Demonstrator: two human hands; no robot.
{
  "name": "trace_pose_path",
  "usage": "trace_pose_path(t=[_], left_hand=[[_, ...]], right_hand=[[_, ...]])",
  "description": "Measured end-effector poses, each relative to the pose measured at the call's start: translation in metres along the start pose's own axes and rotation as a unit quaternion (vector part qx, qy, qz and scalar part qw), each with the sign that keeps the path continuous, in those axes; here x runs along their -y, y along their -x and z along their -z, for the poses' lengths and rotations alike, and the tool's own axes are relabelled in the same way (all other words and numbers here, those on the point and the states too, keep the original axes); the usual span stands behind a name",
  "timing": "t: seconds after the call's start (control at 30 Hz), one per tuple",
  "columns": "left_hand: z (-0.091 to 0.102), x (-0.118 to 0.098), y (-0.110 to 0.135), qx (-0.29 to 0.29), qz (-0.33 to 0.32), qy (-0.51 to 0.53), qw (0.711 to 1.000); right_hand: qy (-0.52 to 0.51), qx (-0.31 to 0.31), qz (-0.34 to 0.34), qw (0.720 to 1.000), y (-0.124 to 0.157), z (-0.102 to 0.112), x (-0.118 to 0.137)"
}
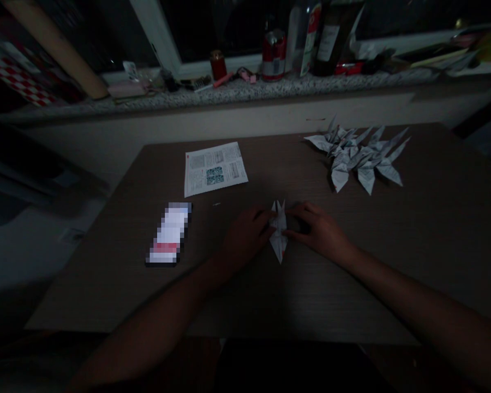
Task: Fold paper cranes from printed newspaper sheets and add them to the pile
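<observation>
A narrow piece of folded origami paper (279,234) lies on the table in front of me. It is printed, with two thin points at the far end and one broader point towards me. My left hand (249,232) grips its left edge with bent fingers and thumb. From the other side, my right hand (321,229) has its thumb and fingertips on the right edge. Several finished paper cranes (358,155), folded from similar printed paper, are bunched at the far right of the table.
A flat printed sheet (216,169) lies at the far left of the wooden table (335,300). Nearer is a phone (169,234) with a lit, blurred screen. Behind, the stone windowsill (213,95) carries a red can (274,54), bottles (331,41) and small clutter.
</observation>
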State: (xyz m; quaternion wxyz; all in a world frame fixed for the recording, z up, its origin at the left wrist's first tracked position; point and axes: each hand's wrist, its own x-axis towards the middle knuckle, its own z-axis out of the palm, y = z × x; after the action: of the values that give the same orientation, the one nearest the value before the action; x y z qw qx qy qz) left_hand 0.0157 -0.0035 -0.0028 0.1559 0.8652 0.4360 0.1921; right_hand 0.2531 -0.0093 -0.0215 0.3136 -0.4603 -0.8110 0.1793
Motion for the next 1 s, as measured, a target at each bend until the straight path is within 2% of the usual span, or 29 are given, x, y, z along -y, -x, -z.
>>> trace_pose_path(t=[0.13, 0.37, 0.53, 0.67, 1.0], left_hand=[[0.0, 0.001, -0.001, 0.019, -0.01, 0.029, 0.999], [0.0, 0.008, 0.001, 0.007, -0.011, 0.085, 0.996], [0.0, 0.011, 0.0, 0.018, -0.027, 0.088, 0.996], [-0.001, 0.011, 0.001, 0.02, -0.022, 0.076, 0.997], [0.001, 0.014, 0.003, 0.035, -0.056, 0.035, 0.997]], right_hand=[[-0.012, -0.001, 0.009, 1.0, -0.001, 0.001, 0.001], [-0.016, 0.009, 0.024, 1.0, 0.0, -0.001, 0.001], [-0.03, 0.024, 0.032, 0.999, -0.001, 0.001, 0.002], [-0.022, 0.035, 0.064, 0.997, 0.0, 0.003, 0.0], [0.009, 0.027, 0.114, 0.993, 0.006, 0.002, -0.004]])
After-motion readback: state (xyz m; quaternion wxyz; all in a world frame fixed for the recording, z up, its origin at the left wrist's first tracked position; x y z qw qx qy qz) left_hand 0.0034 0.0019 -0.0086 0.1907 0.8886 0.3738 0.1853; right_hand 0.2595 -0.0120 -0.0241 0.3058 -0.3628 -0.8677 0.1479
